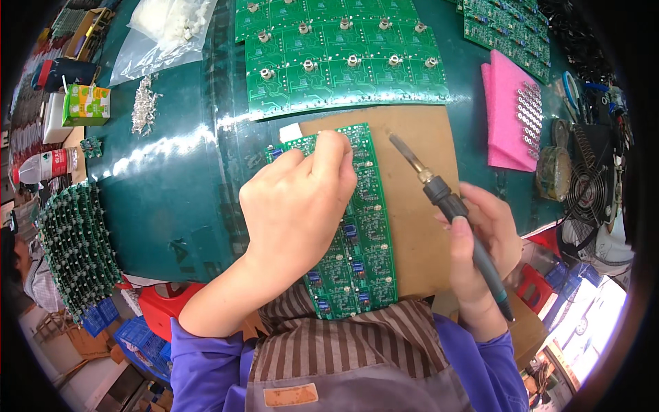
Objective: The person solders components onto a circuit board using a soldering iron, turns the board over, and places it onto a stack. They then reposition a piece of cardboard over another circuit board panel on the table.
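**A:** Closest to us, the striped apron [357,343] and purple sleeves [199,364], and just above them the left hand [295,213] lying on the long green circuit board [360,240]. That board sits on a brown mat [412,226] near the worktop's front edge.

**B:** Fingers curled, tips pinched down at the board's far end. Looks like it's pressing or steadying something small there; what exactly is hidden under the fingertips.

**A:** And the right hand [484,240]?

**B:** Wrapped firmly round the soldering iron [449,206], pen-style, tip raised over the mat, just right of the board and not touching it.

**A:** So I'd call this positioning before a joint.

**B:** Agreed. The next move would need the tip brought left to the spot by those fingertips, without touching them.

**A:** Further back, a wide panel of green boards [343,55]; pink foam [511,117] toward the right edge.
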The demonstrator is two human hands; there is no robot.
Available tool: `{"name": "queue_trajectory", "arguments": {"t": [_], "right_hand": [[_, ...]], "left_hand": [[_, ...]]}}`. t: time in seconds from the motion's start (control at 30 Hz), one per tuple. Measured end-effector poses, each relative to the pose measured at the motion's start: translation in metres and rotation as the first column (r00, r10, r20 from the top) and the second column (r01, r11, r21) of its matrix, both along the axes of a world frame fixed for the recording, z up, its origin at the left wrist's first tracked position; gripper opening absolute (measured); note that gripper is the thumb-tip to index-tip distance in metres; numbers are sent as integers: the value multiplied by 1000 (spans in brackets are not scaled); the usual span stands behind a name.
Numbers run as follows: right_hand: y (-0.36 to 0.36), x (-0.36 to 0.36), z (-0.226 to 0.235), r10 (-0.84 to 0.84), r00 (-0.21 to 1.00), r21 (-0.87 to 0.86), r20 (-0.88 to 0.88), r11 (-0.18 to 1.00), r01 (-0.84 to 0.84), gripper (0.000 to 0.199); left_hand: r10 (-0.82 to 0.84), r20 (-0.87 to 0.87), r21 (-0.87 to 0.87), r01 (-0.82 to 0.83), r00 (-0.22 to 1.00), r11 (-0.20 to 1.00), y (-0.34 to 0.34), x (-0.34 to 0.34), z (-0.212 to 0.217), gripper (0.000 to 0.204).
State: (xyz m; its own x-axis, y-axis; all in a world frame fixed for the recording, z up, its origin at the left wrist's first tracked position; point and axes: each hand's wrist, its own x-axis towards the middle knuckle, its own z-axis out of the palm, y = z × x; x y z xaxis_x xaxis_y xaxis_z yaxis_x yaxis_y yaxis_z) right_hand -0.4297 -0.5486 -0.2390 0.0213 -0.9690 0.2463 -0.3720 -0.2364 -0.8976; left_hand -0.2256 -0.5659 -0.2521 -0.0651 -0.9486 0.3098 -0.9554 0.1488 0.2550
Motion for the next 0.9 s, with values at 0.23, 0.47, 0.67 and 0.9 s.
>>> {"name": "queue_trajectory", "arguments": {"t": [0.23,0.47,0.67,0.9], "right_hand": [[-2,1,-5,32,999,86,-26,996,-29,23],[-4,5,-6,43,999,99,-20,994,-40,22],[-6,5,-3,71,994,-8,-84,997,-72,20],[-8,8,-2,75,991,-33,-108,996,-79,19]], "left_hand": [[21,21,-24,-21,1000,999,0,-4,-5,14],[-6,16,-9,6,1000,1000,0,-6,-5,14],[-24,-34,-6,24,999,1000,0,-4,-4,15],[-21,-118,12,22,993,1000,-2,-3,-3,16]]}}
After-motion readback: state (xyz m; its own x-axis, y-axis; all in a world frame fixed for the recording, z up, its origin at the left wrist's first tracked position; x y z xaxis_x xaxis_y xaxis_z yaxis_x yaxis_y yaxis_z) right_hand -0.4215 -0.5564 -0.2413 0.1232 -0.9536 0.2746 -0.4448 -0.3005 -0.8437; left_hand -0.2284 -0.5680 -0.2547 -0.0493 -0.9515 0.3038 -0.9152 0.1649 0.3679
